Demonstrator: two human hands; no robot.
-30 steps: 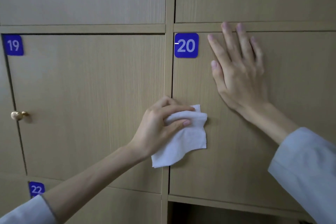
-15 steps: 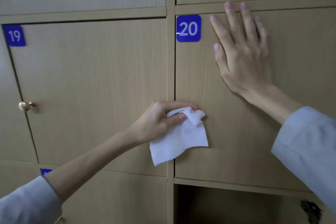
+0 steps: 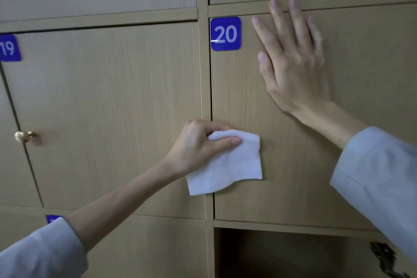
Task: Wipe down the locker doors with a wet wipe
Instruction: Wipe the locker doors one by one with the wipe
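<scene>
Your left hand (image 3: 198, 144) pinches the wet wipe (image 3: 228, 165) by its top edge, low in the middle of the frame, with most of the sheet hanging loose against the left edge of door 20 (image 3: 293, 187). Your right hand (image 3: 291, 63) lies flat with straight fingers on the upper part of that door, at upper right, holding nothing. Keep it there so the door does not rattle or swing. To wipe well, I think you should spread your fingers behind the sheet so its whole face presses the wood, then sweep in overlapping strokes, including around the blue number plate (image 3: 225, 33).
</scene>
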